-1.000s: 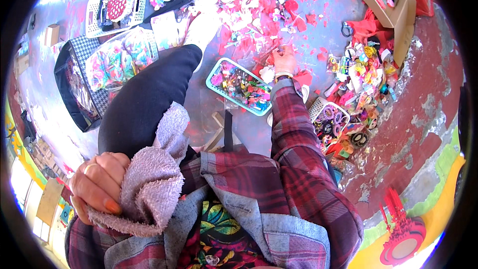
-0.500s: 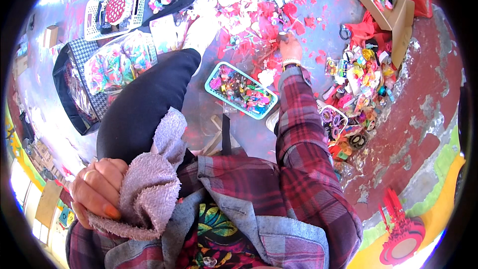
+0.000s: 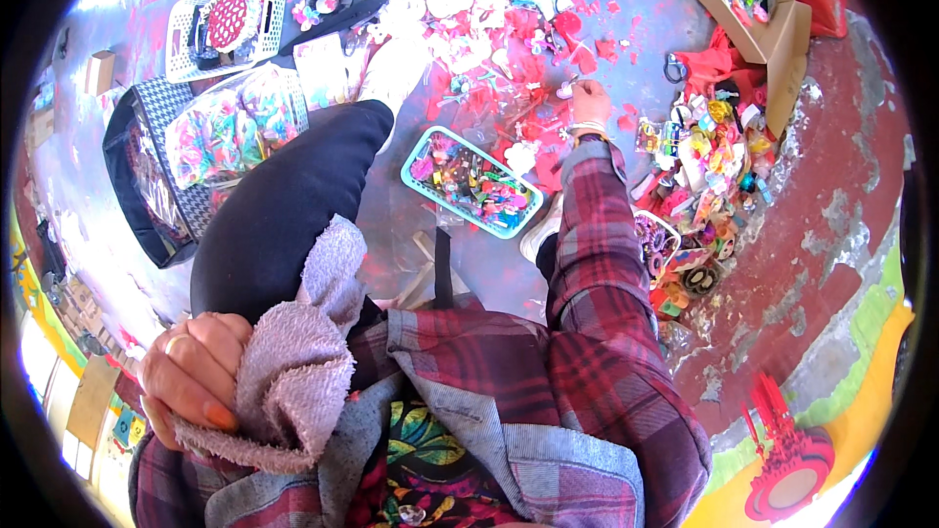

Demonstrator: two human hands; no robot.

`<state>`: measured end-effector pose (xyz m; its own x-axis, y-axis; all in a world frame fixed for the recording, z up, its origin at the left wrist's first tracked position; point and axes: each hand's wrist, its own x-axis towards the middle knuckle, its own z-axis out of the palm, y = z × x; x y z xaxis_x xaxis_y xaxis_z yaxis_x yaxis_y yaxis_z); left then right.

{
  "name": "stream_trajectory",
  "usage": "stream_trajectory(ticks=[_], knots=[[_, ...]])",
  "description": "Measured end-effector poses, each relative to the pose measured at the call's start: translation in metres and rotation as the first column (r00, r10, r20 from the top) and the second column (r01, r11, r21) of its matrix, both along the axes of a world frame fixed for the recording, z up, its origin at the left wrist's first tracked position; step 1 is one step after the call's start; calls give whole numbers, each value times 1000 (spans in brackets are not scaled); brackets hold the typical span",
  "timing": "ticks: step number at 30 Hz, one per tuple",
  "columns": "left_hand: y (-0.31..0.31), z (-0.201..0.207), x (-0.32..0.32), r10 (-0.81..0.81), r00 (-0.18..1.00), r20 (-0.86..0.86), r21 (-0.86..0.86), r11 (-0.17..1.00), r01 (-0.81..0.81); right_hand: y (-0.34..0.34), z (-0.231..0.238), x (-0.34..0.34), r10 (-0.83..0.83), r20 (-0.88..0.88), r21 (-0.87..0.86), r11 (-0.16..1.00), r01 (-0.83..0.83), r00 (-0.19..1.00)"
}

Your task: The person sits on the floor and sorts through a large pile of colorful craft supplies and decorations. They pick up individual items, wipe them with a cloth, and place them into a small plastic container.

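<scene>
My left hand is closed round a lavender terry cloth that hangs over my lap. My right hand is stretched out over the scattered pile, its fingers pinched at a small pale thing too small to name. Red scraps and little trinkets lie spread on the grey floor just left of that hand. Closer to me stands a light-blue plastic basket full of small colourful pieces. A white ruffled piece rests between the basket and my right wrist.
On the right is a heap of mixed trinkets, with an open cardboard box behind it. A white basket and a houndstooth fabric box with bagged colourful items stand left. My bent left leg lies between them and the light-blue basket.
My right hand has moved a little to the right and toward me, with a small pale thing now showing at its fingertips. My left hand and the cloth have stayed put.
</scene>
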<state>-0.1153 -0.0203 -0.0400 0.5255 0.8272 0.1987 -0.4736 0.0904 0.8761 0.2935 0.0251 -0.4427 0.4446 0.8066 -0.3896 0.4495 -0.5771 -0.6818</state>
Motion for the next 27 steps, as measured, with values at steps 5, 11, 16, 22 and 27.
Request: stream_trajectory(ticks=[5,11,16,22,27], knots=[[-10,1,-1,41,999,31,-54,998,-39,-22,25,-10,-311,-849,-204,939,278,426],[-16,4,5,154,988,-3,-69,986,-154,-41,55,-38,-20,-911,-140,955,-263,411],[-21,8,5,229,974,-2,-135,965,-227,-43,66,-74,430,-815,-203,418,-886,390],[-15,7,-1,172,985,-23,-76,982,-173,34,7,-68,402,383,9,899,-438,832],[-6,3,-1,133,991,-7,-44,990,-133,68,-4,-62,251,451,-141,968,-209,856]])
